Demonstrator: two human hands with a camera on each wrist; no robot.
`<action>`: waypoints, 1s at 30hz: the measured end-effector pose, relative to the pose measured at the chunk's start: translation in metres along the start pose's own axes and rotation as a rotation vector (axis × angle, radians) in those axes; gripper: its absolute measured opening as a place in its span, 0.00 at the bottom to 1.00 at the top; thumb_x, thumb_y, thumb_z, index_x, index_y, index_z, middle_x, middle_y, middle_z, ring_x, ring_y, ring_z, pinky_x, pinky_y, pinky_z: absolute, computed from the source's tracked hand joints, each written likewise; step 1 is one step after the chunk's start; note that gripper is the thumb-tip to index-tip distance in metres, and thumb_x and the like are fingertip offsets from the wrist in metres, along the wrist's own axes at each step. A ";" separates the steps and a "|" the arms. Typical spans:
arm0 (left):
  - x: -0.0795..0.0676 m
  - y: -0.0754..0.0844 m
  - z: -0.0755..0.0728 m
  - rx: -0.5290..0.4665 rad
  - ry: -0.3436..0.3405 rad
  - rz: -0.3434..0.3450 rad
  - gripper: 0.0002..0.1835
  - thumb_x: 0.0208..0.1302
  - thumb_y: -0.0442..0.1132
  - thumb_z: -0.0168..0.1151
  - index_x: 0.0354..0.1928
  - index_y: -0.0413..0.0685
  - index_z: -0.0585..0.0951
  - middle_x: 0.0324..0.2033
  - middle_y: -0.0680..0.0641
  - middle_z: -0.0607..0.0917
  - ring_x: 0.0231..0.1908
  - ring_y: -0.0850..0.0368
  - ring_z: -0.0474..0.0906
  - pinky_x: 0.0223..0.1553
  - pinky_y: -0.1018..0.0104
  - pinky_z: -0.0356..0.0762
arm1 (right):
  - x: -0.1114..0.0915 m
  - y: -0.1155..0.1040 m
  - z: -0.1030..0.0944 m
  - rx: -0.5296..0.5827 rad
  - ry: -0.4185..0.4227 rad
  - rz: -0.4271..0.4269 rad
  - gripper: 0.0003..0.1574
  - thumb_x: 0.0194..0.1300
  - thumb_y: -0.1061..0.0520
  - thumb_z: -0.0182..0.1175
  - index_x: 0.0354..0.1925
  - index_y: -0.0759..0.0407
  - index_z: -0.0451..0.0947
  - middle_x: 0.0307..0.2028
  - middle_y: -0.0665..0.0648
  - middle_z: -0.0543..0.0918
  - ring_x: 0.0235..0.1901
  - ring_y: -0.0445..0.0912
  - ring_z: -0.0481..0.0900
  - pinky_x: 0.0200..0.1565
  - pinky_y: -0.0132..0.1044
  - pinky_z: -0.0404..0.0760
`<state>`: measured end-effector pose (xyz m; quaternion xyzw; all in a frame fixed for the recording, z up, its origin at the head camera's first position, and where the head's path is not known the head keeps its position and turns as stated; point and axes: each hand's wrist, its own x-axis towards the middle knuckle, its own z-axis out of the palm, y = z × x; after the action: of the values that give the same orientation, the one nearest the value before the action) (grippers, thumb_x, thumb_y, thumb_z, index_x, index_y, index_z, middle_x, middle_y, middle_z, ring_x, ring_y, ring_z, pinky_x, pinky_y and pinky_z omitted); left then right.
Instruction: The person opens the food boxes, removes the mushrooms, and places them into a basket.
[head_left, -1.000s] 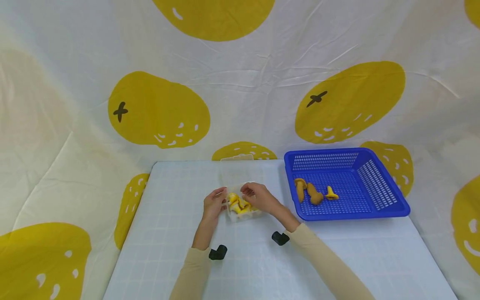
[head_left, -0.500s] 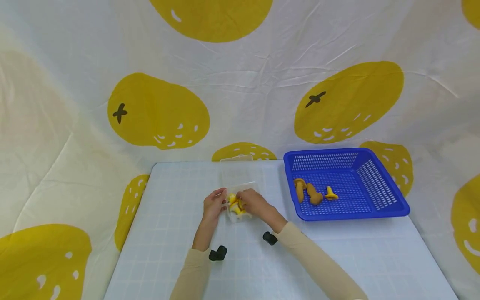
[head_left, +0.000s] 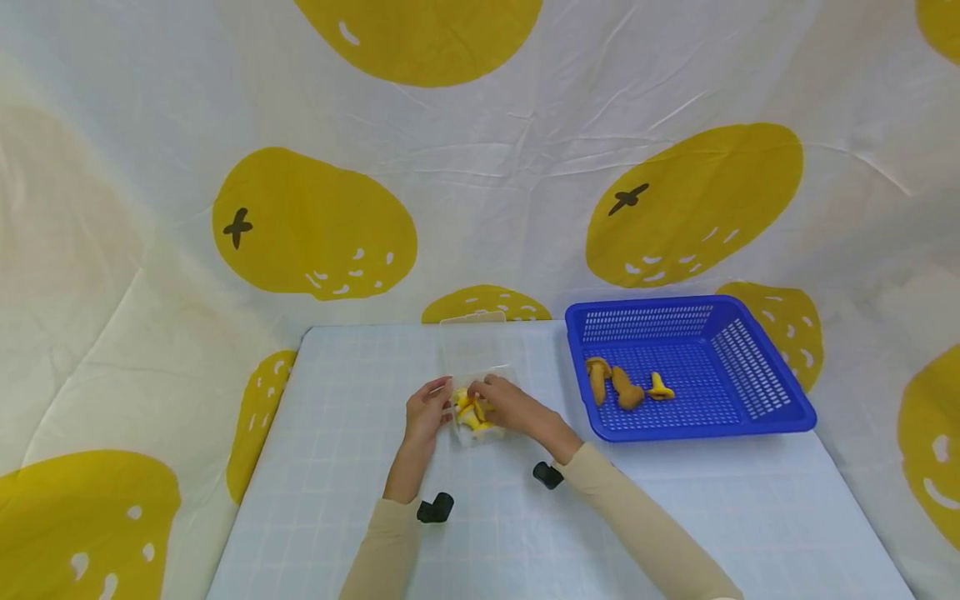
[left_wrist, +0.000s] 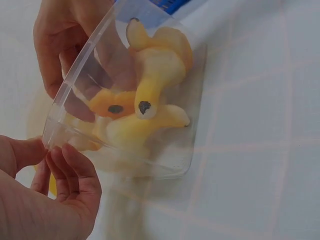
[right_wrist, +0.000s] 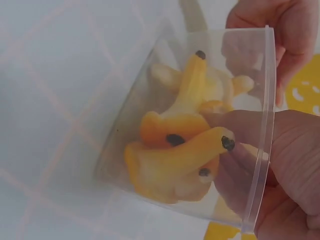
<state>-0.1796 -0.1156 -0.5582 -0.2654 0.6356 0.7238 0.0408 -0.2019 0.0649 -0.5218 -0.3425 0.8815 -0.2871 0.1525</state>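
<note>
A clear plastic box (head_left: 467,438) with its lid (head_left: 476,348) standing up behind it holds several yellow mushrooms (head_left: 470,418) with dark spots on their ends. My left hand (head_left: 426,412) pinches the box's left rim between thumb and fingers. Inside the box, my right hand (head_left: 510,406) reaches over the near wall with curled fingers. In the right wrist view, its thumb and fingers lie either side of a yellow mushroom (right_wrist: 177,157) stem; the walls and other mushrooms partly hide the contact.
A blue perforated basket (head_left: 750,367) stands to the right, with two brown mushrooms (head_left: 626,390) and one small yellow mushroom (head_left: 659,387) at its left side. A pale checked cloth (head_left: 337,467) covers the table. Behind hangs a white curtain with large yellow fruit prints.
My right hand has gone from above the box's right side down and leftward into it among the mushrooms, then shifted slightly. My left hand has kept its place on the rim.
</note>
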 end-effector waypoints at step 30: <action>-0.002 0.000 0.000 0.011 0.007 0.019 0.16 0.72 0.43 0.66 0.56 0.42 0.84 0.42 0.45 0.83 0.33 0.56 0.75 0.31 0.70 0.79 | -0.030 0.037 -0.043 0.339 0.246 -0.007 0.21 0.68 0.59 0.70 0.56 0.61 0.78 0.48 0.57 0.83 0.47 0.50 0.83 0.49 0.41 0.85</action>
<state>-0.1781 -0.1155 -0.5571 -0.2614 0.6420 0.7200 0.0331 -0.2198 0.1254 -0.5085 -0.2773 0.8313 -0.4716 0.0984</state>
